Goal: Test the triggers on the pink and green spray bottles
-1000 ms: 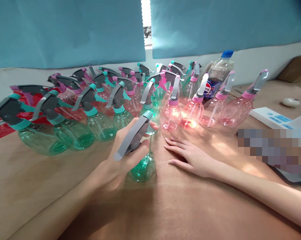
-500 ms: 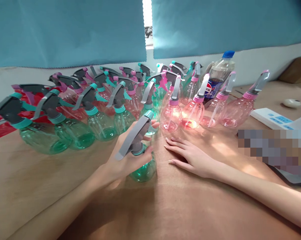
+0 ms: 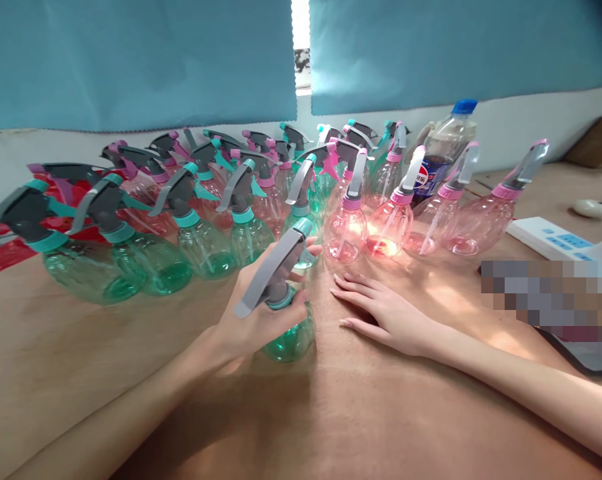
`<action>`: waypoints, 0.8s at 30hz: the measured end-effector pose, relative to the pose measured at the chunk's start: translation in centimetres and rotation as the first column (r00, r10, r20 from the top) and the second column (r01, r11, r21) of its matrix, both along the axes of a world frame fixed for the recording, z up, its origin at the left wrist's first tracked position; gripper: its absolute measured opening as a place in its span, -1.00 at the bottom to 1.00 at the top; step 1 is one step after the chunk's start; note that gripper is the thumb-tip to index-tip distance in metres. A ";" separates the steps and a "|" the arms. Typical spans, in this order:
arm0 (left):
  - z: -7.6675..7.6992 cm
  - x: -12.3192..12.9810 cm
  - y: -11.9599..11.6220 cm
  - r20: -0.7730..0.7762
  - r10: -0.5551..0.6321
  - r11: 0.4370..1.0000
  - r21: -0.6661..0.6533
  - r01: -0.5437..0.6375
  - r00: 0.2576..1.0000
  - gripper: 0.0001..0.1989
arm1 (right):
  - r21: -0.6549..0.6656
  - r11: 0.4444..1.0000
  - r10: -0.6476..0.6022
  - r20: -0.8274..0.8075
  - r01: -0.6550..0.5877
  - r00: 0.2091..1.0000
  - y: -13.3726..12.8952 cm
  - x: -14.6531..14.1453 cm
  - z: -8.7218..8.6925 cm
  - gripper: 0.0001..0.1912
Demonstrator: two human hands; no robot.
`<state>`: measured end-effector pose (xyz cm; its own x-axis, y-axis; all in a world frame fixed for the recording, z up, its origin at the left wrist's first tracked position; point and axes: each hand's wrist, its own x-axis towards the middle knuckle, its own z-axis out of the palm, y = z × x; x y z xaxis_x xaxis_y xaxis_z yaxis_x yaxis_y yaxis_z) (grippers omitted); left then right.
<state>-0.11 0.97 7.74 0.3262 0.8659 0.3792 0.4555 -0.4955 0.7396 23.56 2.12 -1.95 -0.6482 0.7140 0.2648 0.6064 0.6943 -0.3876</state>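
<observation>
My left hand (image 3: 258,307) is wrapped round the neck of a green spray bottle (image 3: 289,340) with a grey and teal trigger head. That bottle stands upright on the wooden table (image 3: 381,413), nearest to me of all the bottles; some of my fingers are hidden behind its head. To the right, my right hand (image 3: 381,310) lies flat on the table with the fingers stretched out, holding nothing. A front row of green spray bottles (image 3: 205,253) spreads to the left. Just beyond my right hand stand several pink spray bottles (image 3: 345,233).
More pink and green spray bottles crowd behind the front row. A Pepsi bottle (image 3: 433,170) with a blue cap rises at the back right. Farther right are a white device with blue buttons (image 3: 555,239), a white mouse-like object (image 3: 591,208) and a cardboard box (image 3: 595,143). Red plastic (image 3: 5,243) lies far left.
The whole view has shifted slightly, so things sit a little farther right. My left hand keeps its hold on the green spray bottle, and my right hand still rests flat.
</observation>
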 end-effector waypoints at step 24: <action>0.6 0.1 0.1 0.047 -0.044 0.998 -0.034 0.046 0.998 -0.58 | 0.009 1.000 -0.005 0.004 0.005 1.000 0.0 0.0 -0.1 -0.45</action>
<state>-0.06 1.06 8.35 0.3478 0.8637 0.3647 0.3983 -0.4883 0.7765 23.54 2.08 -2.04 -0.6459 0.7145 0.2690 0.6112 0.6950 -0.3787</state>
